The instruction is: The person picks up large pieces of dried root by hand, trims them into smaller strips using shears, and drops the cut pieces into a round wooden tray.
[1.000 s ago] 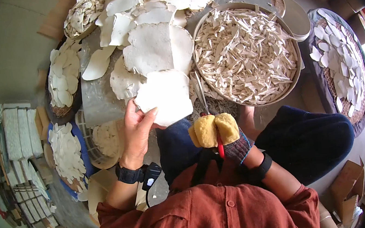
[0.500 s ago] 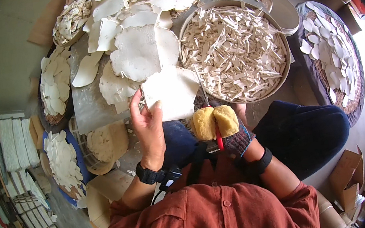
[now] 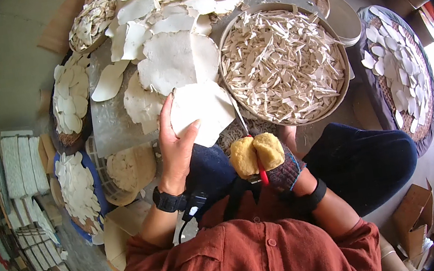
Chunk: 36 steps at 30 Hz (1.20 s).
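Note:
My left hand (image 3: 177, 149) pinches a thin, stiff white sheet (image 3: 202, 112) between thumb and fingers, holding it above my lap. In my right hand (image 3: 287, 173), which wears a dark knitted glove, is a pair of scissors (image 3: 239, 114) with red handles. Thick yellow foam pads (image 3: 269, 150) wrap the handles and hide most of my fingers. The blades point away from me, close beside the sheet's right edge; whether they touch it I cannot tell. Just beyond stands a round sieve-like tray (image 3: 345, 70) heaped with narrow white offcuts.
Large white sheets (image 3: 166, 59) lie stacked on a grey board (image 3: 110, 125) ahead. Trays of oval white pieces stand at the left (image 3: 76, 188) and right (image 3: 399, 71). A round basket (image 3: 130, 167) is near my left arm. Cardboard boxes (image 3: 414, 218) sit at lower right.
The white sheet has turned in my left hand, and its right edge now slants. The scissor blades have tilted slightly left. The whole view has shifted a little.

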Each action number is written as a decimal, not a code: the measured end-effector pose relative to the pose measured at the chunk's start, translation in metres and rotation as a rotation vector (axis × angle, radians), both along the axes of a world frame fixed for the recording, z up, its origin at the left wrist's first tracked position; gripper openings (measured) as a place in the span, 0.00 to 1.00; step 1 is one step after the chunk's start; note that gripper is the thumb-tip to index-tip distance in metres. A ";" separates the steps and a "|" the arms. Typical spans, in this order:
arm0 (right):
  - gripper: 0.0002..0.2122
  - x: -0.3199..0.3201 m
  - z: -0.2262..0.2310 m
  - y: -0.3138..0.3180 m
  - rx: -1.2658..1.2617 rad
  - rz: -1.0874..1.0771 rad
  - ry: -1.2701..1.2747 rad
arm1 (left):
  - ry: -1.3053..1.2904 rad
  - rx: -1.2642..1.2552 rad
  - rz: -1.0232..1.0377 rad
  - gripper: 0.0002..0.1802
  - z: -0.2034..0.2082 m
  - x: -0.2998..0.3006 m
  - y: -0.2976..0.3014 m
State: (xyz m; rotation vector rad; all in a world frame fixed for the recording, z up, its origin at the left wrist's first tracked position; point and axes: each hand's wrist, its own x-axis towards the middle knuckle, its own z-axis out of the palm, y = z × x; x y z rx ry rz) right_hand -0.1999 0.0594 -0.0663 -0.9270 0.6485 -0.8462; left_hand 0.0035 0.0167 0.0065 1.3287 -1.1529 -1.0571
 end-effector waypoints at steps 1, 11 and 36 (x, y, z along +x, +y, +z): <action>0.20 0.001 -0.003 0.000 0.000 0.002 -0.001 | 0.055 0.038 -0.041 0.35 0.002 0.001 0.000; 0.18 0.014 -0.002 0.002 0.184 -0.047 -0.025 | 0.000 0.082 -0.136 0.35 0.008 0.021 0.001; 0.16 0.013 -0.018 0.010 -0.565 0.018 0.452 | 0.249 0.292 -0.252 0.37 0.011 0.041 0.004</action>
